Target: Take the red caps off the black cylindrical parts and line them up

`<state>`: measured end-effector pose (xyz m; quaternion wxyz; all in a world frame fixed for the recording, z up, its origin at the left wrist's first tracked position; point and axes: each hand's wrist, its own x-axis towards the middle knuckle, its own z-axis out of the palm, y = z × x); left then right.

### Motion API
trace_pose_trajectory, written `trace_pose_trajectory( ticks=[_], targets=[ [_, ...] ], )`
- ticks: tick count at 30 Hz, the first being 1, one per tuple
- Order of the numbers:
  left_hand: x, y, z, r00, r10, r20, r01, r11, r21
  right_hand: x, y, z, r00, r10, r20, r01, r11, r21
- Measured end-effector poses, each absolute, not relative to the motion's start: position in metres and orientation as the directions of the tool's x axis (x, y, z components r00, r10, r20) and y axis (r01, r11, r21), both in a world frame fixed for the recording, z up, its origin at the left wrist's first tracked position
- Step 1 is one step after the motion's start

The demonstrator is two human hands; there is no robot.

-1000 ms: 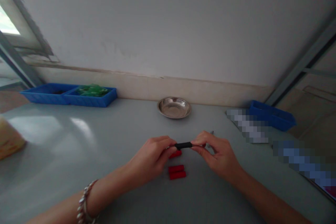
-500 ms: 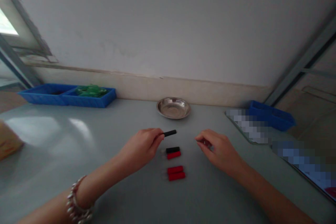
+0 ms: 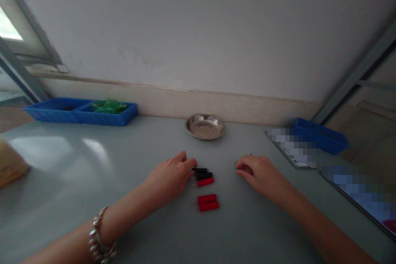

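Observation:
My left hand (image 3: pixel 175 174) is closed at the left end of a slim black cylindrical piece (image 3: pixel 201 170). That piece lies at or just above the table, right behind another black piece (image 3: pixel 204 176). A red piece (image 3: pixel 206 182) touches the front of this second black one. Nearer to me, two more red pieces, a rear one (image 3: pixel 207 199) and a front one (image 3: pixel 209 206), lie side by side. To the right, my right hand (image 3: pixel 255 172) rests low over the table with thumb and forefinger pinched. Tiny bits show by its fingertips, too small to name.
A round metal dish (image 3: pixel 205 127) stands by the wall. At the back left is a blue divided tray (image 3: pixel 102 120) with green material inside. A smaller blue tray (image 3: pixel 321 136) and two flat, blurred-out devices lie on the right. A brown object (image 3: pixel 12 164) sits at the left edge.
My left hand has lowered the black piece toward me, beside the other black one. My right hand has shifted slightly right and down; small bits now show near its fingers.

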<state>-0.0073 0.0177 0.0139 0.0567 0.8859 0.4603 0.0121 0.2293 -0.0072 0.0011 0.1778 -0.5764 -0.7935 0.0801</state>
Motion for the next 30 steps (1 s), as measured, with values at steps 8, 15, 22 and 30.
trace_pose_trajectory(
  ticks=[8,15,22,30],
  targets=[
    [-0.005,0.014,0.015,0.616,0.785,0.071,0.77,-0.619,0.155,0.231,-0.006,-0.008,-0.336,0.931,0.141,0.893,0.363,-0.268],
    [-0.002,0.003,0.016,0.695,0.7,0.164,0.677,-0.714,0.176,0.244,-0.004,0.01,-0.273,0.922,0.276,0.842,0.368,-0.395],
    [0.0,-0.009,0.021,0.755,0.649,0.087,0.621,-0.752,0.223,0.353,0.037,-0.005,0.403,0.79,0.463,0.7,0.061,-0.712],
    [0.001,-0.008,0.019,0.757,0.645,0.108,0.614,-0.758,0.22,0.411,0.051,-0.043,0.515,0.71,0.481,0.733,-0.074,-0.676]
  ],
)
